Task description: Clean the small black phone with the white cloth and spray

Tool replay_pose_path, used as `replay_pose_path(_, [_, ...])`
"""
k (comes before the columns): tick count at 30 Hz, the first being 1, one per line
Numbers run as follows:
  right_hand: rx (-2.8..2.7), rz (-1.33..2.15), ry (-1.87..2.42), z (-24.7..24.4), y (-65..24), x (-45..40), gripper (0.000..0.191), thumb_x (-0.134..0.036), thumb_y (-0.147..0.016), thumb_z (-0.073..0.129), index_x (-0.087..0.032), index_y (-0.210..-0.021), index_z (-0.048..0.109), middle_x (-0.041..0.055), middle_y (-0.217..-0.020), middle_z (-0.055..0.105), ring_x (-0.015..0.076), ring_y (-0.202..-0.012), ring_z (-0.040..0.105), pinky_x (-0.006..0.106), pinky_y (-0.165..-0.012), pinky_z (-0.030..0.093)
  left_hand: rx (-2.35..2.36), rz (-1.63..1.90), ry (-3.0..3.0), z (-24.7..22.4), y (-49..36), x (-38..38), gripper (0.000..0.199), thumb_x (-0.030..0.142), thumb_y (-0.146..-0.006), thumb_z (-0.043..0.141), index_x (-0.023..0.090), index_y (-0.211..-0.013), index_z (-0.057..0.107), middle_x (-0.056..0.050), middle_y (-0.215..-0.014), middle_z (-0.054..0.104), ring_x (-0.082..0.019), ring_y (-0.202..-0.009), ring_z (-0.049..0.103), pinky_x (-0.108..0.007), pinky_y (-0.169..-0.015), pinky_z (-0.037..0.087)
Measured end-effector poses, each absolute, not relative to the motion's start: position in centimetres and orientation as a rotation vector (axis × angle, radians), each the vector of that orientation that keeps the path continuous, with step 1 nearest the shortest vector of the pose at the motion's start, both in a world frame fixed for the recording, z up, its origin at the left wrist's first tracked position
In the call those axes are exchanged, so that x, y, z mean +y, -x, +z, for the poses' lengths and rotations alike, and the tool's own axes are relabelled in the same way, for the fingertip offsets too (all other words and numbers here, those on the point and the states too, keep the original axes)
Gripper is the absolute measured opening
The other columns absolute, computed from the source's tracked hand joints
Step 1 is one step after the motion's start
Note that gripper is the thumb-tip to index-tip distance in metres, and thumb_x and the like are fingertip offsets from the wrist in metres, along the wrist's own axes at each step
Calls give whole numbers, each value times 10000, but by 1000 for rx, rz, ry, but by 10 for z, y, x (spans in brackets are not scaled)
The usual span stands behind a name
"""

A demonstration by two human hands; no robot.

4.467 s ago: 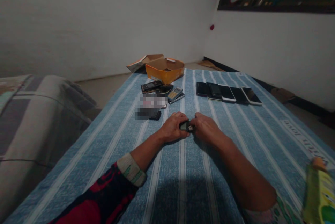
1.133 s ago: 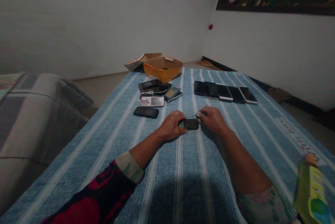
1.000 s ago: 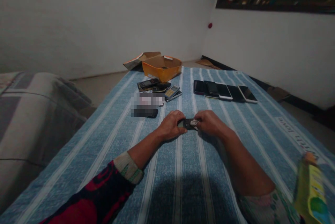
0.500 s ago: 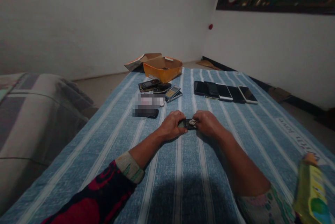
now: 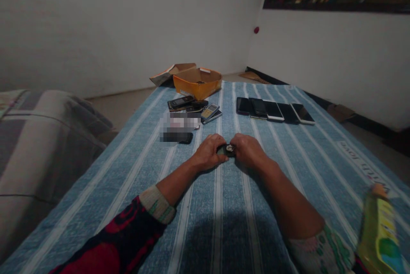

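Observation:
Both my hands meet over a small black keypad phone (image 5: 228, 150) on the blue striped cloth (image 5: 221, 205). My left hand (image 5: 208, 152) grips its left end, and my right hand (image 5: 248, 151) presses in from the right. Most of the phone is hidden by my fingers, and a small pale piece shows on top of it. Up and left of my hands lie several keypad phones (image 5: 192, 107) and two pixelated, blurred handsets (image 5: 177, 129). Several smartphones (image 5: 274, 111) lie in a row up to the right.
An orange cardboard box (image 5: 197, 81) with open flaps stands at the far end of the cloth, in front of white walls. A grey striped cushion (image 5: 41, 150) lies to the left. A yellow-green packet (image 5: 378, 240) sits at the lower right.
My right hand has moved left and closed in over the phone, and the pale piece it held now sits on the phone. My hands hide more of the phone than before.

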State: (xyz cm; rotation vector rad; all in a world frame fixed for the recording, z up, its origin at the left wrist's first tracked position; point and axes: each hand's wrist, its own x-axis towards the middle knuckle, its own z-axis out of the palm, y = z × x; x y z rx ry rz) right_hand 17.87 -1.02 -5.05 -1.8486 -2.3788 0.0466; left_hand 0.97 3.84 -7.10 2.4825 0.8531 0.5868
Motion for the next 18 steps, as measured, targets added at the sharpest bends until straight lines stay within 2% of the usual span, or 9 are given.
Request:
replay_pose_path(7, [-2138, -66, 2018, -56, -168, -4, 228, -134, -890, 452, -155, -900, 678, 103, -951, 636, 192, -856, 587, 270, -669, 364, 882, 597, -2460, -71, -10, 38, 224, 249, -654, 728, 170, -849, 652, -33, -886, 595, -217, -903, 543, -343, -824, 426])
replay_pose_path(13, [-2316, 159, 1824, -47, -178, -10, 207, -101, -830, 505, -163, -839, 702, 74, -873, 660, 179, -841, 589, 260, -695, 364, 895, 611, -2447, -72, -10, 36, 201, 243, -654, 711, 175, -834, 649, -34, -886, 601, -218, -904, 537, -353, -830, 429])
replay_pose_path(18, [-2284, 0, 1974, -52, -167, -5, 215, -126, -855, 484, -151, -915, 688, 111, -946, 647, 204, -834, 599, 284, -657, 359, 877, 602, -2450, -70, -11, 37, 173, 233, -652, 702, 173, -800, 637, -30, -882, 600, -216, -904, 540, -353, -834, 427])
